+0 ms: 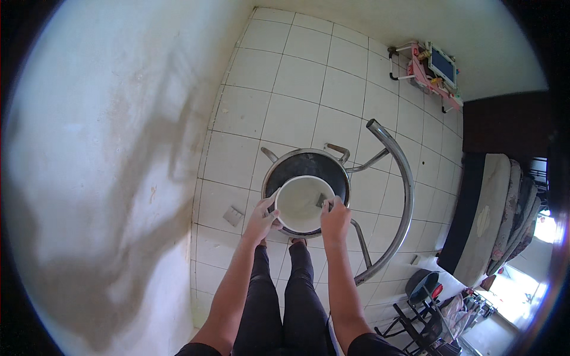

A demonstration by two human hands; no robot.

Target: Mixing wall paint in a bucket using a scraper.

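A white round bucket (292, 224) with pale, off-white contents sits on the black round seat (309, 163) of a metal-framed chair. My left hand (262, 221) is closed on the left side of the bucket's rim, thumb near the top edge. My right hand (336, 221) is closed around a putty knife, its handle mostly hidden in the fingers. The putty knife's grey metal blade (321, 200) reaches inside the bucket at its right side. Whether the blade touches the contents I cannot tell.
The chair's curved metal tube (406, 196) arcs round on the right. A stained wall (107, 148) rises at left. On the tiled floor lies a small grey square plate (233, 216). A pink folding frame (423, 74) stands far right; a mattress (484, 219) and a dark bucket (420, 283) are at right.
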